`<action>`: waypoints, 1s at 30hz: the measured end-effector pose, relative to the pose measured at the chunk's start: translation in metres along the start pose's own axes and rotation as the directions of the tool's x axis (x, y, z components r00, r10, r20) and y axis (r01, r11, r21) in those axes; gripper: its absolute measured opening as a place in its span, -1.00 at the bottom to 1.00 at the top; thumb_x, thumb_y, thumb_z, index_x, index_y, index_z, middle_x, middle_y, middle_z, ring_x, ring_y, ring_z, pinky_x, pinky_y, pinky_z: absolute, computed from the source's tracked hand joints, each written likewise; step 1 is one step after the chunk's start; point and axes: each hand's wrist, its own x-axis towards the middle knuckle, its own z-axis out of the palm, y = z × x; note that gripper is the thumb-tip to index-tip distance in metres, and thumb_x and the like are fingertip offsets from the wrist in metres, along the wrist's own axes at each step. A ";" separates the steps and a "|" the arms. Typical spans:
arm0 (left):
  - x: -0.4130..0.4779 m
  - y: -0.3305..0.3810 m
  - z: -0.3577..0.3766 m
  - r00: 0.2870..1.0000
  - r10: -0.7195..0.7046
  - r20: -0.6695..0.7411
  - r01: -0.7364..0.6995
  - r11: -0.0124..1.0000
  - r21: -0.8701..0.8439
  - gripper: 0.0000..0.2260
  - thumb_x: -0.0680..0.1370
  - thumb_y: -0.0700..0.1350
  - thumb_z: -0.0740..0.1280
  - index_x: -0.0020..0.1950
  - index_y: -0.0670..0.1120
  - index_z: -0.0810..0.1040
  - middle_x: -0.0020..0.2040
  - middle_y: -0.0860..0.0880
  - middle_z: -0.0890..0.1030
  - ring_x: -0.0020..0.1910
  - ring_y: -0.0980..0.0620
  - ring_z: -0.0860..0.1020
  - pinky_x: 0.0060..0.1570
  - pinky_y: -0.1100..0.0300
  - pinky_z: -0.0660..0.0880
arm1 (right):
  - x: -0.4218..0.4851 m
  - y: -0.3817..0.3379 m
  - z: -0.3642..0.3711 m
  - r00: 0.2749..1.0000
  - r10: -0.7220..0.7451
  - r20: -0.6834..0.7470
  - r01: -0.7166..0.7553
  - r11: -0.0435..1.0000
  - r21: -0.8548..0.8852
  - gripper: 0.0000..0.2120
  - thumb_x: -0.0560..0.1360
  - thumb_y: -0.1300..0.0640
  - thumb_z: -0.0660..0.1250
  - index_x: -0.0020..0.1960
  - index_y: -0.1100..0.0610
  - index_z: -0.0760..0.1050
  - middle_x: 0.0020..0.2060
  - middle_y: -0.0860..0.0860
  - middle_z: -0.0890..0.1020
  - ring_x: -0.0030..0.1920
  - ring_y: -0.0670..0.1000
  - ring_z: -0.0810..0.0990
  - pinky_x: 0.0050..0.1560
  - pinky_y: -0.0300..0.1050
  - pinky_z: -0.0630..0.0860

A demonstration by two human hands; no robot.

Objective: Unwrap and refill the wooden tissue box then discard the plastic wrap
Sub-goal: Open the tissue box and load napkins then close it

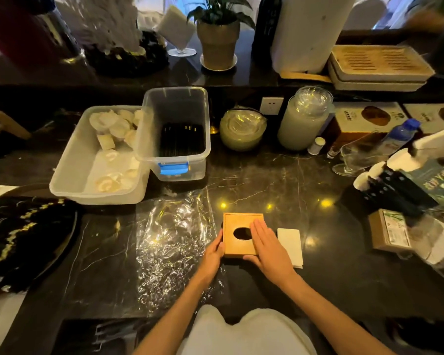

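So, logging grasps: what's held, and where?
The wooden tissue box: left hand holds its left side, right hand lies flat on its top.

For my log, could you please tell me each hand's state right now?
Left hand: grips the left side of the wooden tissue box.
Right hand: open, pressing flat on the box top.

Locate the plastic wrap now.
Head view: the plastic wrap lies spread on the counter, just left of the wooden tissue box, in front of the blue-latched bin.
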 end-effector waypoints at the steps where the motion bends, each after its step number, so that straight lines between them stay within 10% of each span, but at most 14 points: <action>1: 0.001 -0.001 -0.001 1.000 0.001 0.007 -0.001 1.000 -0.003 -0.57 0.68 -0.15 0.10 0.55 -0.06 0.13 0.43 -0.02 0.34 0.34 0.07 0.37 0.10 0.33 0.48 | 0.001 -0.001 -0.002 1.000 0.008 -0.006 -0.008 1.000 -0.013 -0.10 0.48 -0.28 0.25 0.58 0.21 0.00 0.58 0.14 0.09 0.58 0.13 0.05 0.52 0.01 0.11; 6: -0.001 0.001 -0.004 0.999 0.007 0.032 -0.006 0.999 -0.033 -0.56 0.67 -0.15 0.12 0.55 -0.08 0.14 0.40 -0.01 0.35 0.31 0.08 0.43 0.19 0.27 0.50 | 0.003 0.003 -0.025 0.992 -0.058 0.116 0.061 0.998 -0.021 -0.15 0.52 -0.30 0.14 0.59 0.19 -0.03 0.58 0.13 0.08 0.58 0.12 0.05 0.53 -0.03 0.07; 10: 0.000 0.000 -0.005 0.999 0.000 0.045 0.002 0.999 -0.047 -0.59 0.69 -0.16 0.08 0.55 -0.02 0.16 0.44 -0.05 0.36 0.34 0.04 0.38 0.19 0.23 0.47 | 0.037 0.019 -0.081 0.965 -0.034 0.258 -0.064 0.930 0.362 -0.46 0.57 -0.16 0.20 0.48 0.05 0.30 0.41 0.05 0.46 0.38 0.06 0.45 0.37 -0.01 0.39; 14: -0.001 0.001 -0.002 1.000 -0.020 0.016 0.021 1.000 -0.017 -0.57 0.69 -0.16 0.07 0.56 -0.02 0.13 0.50 -0.06 0.29 0.40 0.04 0.32 0.30 0.18 0.40 | 0.090 0.028 -0.114 0.988 0.129 0.087 -0.155 0.835 0.528 -0.79 0.53 0.18 0.36 0.17 0.09 0.53 0.07 0.04 0.63 0.11 0.04 0.60 0.10 -0.15 0.53; 21: -0.003 0.007 0.004 0.999 -0.007 -0.034 0.008 0.999 0.047 -0.59 0.69 -0.13 0.05 0.55 -0.03 0.16 0.51 -0.06 0.31 0.44 0.03 0.30 0.40 0.09 0.33 | 0.123 0.036 -0.106 0.945 0.242 0.220 -0.325 0.775 0.543 -0.74 0.54 0.17 0.37 0.22 0.14 0.50 0.10 0.09 0.61 0.05 0.00 0.55 0.04 -0.13 0.47; 24: -0.003 0.009 0.007 0.999 0.004 -0.051 -0.003 1.000 0.021 -0.59 0.68 -0.16 0.08 0.54 -0.07 0.18 0.46 -0.10 0.37 0.29 0.06 0.41 0.11 0.33 0.51 | 0.122 0.038 -0.106 0.955 0.195 0.223 -0.289 0.780 0.556 -0.72 0.54 0.15 0.36 0.24 0.15 0.50 0.14 0.10 0.61 0.09 0.02 0.56 0.05 -0.13 0.46; 27: -0.010 0.019 0.024 0.939 0.039 -0.340 -0.009 0.996 0.089 -0.54 0.62 -0.31 0.17 0.51 -0.08 0.25 0.43 -0.06 0.40 0.25 0.11 0.45 -0.02 0.41 0.49 | 0.117 0.053 -0.114 0.956 0.112 0.270 -0.252 0.785 0.566 -0.60 0.57 0.03 0.31 0.38 0.11 0.44 0.30 0.09 0.54 0.27 0.09 0.52 0.23 -0.01 0.49; 30: -0.026 0.034 0.071 0.726 0.280 -0.628 -0.113 0.949 0.294 -0.57 0.49 -0.43 0.20 0.16 0.05 0.51 0.17 0.04 0.53 0.01 0.31 0.49 -0.18 0.45 0.48 | 0.099 0.087 -0.110 0.970 0.096 0.222 -0.211 0.782 0.586 -0.57 0.59 -0.07 0.25 0.39 0.10 0.44 0.34 0.09 0.53 0.32 0.09 0.50 0.30 0.02 0.47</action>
